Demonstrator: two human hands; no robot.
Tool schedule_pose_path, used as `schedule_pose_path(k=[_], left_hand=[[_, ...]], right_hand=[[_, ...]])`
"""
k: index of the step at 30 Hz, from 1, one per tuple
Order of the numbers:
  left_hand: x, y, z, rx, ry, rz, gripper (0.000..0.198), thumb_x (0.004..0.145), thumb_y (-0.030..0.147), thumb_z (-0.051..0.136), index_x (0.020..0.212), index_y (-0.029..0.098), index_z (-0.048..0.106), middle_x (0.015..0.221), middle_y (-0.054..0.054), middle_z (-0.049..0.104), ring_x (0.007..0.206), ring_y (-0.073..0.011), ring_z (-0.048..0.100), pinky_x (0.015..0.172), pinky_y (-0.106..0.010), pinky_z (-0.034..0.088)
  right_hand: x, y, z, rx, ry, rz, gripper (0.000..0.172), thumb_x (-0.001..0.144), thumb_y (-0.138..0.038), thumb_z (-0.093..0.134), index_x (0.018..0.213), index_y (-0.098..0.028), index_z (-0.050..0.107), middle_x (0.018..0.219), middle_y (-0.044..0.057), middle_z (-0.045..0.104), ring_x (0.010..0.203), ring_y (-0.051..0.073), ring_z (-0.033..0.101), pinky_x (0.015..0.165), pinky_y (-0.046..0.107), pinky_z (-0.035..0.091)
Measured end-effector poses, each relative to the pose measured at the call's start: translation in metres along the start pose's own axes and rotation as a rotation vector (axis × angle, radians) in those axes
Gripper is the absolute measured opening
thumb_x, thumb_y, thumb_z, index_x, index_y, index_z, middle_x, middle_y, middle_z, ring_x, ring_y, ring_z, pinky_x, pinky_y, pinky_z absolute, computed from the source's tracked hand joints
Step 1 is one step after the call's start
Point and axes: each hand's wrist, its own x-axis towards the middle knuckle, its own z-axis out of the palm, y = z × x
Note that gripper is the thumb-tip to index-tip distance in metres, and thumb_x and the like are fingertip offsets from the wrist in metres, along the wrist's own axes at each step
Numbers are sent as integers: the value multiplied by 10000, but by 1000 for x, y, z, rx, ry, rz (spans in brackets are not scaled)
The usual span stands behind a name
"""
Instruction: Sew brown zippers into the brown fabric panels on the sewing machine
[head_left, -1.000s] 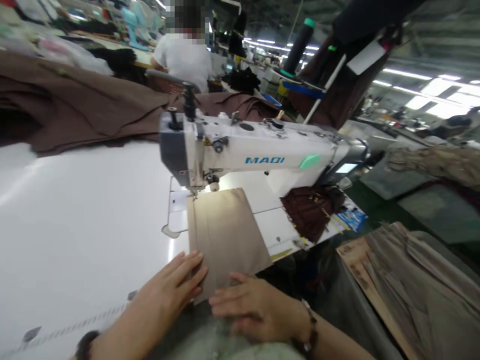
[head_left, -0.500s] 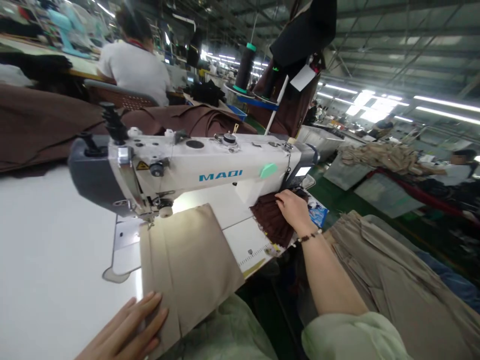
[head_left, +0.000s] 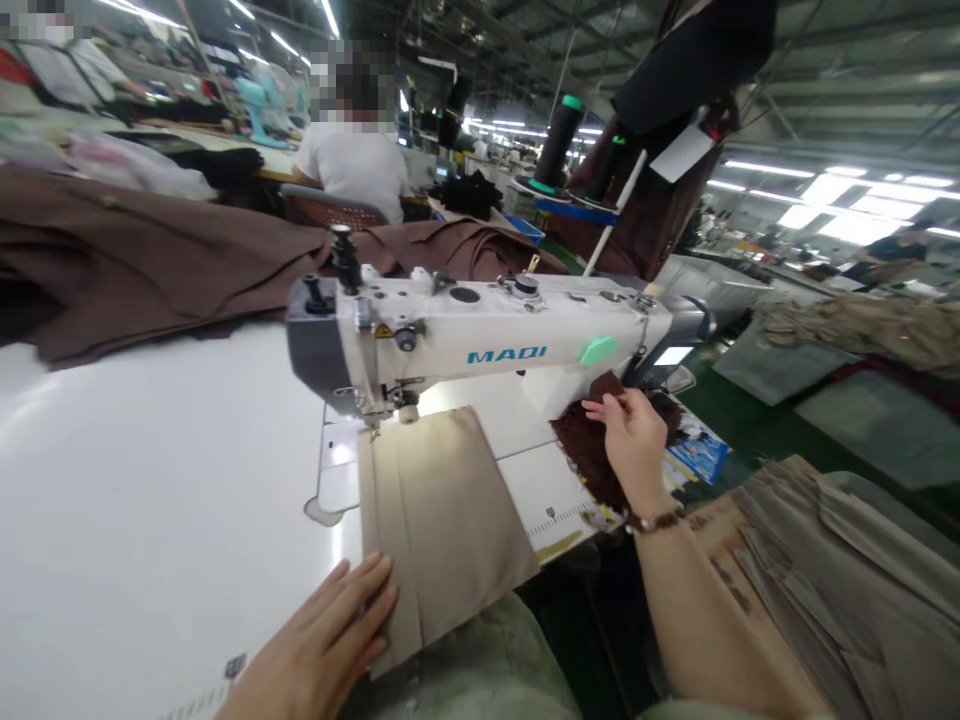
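Observation:
A beige fabric panel (head_left: pixel 457 520) with a seam fold along its left side lies on the sewing machine's bed, its far left corner under the needle area. My left hand (head_left: pixel 330 630) rests on the panel's near left edge, fingers stretched out and flat. Over at the right, my right hand (head_left: pixel 634 435) pinches a small dark brown fabric piece (head_left: pixel 606 384), which stands up above the fingers. Beneath that hand lies a pile of dark brown fabric pieces (head_left: pixel 589 455). The white sewing machine (head_left: pixel 495 330) stands just beyond the beige panel.
Large brown cloth (head_left: pixel 172 260) is heaped behind the machine. Thread cones (head_left: pixel 559 145) stand on a rack at the back. Beige cloth (head_left: pixel 840 580) is stacked at the right, near a blue packet (head_left: pixel 697 458). A person in a white shirt (head_left: pixel 352 165) sits farther off.
My right hand has lifted a brown piece up from the pile. The view has swung left, so the machine appears farther right. My left hand stays on the beige panel.

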Motion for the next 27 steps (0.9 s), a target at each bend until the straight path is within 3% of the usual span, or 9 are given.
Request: schedule_pose_path(k=[2, 4, 8, 12, 16, 19, 22, 27], left_hand=[[4, 6, -8, 64, -51, 51, 326, 918, 305, 404, 1201, 225, 543, 1201, -12, 588, 1073, -166, 572, 899, -237, 497], [7, 13, -14, 88, -88, 42, 311, 923, 261, 394, 1180, 185, 552, 1206, -56, 574, 1087, -194, 558, 927, -299, 487], [11, 23, -19, -1, -124, -103, 280, 931, 210, 353, 1026, 154, 611, 1207, -118, 515, 1041, -210, 558, 860, -319, 526], [12, 25, -18, -65, -113, -99, 210, 899, 149, 410, 879, 127, 617, 1129, -113, 534, 987, -221, 538, 885, -384, 507], [10, 24, -15, -74, -102, -68, 137, 846, 112, 494, 765, 128, 603, 1079, -98, 563, 993, -231, 513, 925, -427, 472], [9, 24, -14, -62, -104, -73, 131, 840, 113, 502, 758, 131, 602, 1085, -99, 558, 1018, -235, 500, 918, -416, 473], [10, 25, -15, -40, -107, -65, 145, 851, 122, 491, 765, 131, 607, 1062, -101, 565, 999, -235, 507, 909, -417, 474], [9, 24, -14, -43, -88, -53, 190, 872, 132, 464, 749, 122, 608, 1067, -108, 567, 981, -233, 511, 925, -413, 460]], right_hand=[[-31, -40, 17, 497, -71, 15, 166, 900, -256, 374, 999, -153, 460, 961, 100, 610, 844, 152, 642, 758, 303, 530], [-66, -78, 32, 740, -307, -116, 72, 841, -180, 463, 903, -176, 499, 1034, 86, 590, 960, 149, 605, 822, 284, 511], [-117, -116, 48, 647, -742, -415, 221, 796, -47, 406, 911, -159, 558, 1066, 77, 607, 1014, 140, 562, 894, 293, 470], [-116, -117, 45, 433, -898, -618, 247, 803, -39, 402, 895, -144, 606, 1118, 66, 605, 1077, 177, 522, 1005, 387, 376], [-83, -126, 47, 320, -936, -659, 279, 803, -38, 382, 898, -138, 625, 1079, 80, 605, 1022, 179, 539, 929, 359, 431], [-63, -138, 59, 293, -947, -745, 363, 811, -42, 362, 1012, -171, 636, 1182, 85, 535, 1101, 183, 493, 966, 362, 405], [-57, -143, 70, 303, -1045, -833, 353, 811, -51, 374, 971, -195, 654, 1267, 63, 478, 1157, 173, 463, 997, 339, 388], [-62, -137, 86, 316, -925, -709, 275, 802, -22, 318, 815, -123, 574, 1213, 112, 521, 1142, 162, 483, 986, 322, 417]])
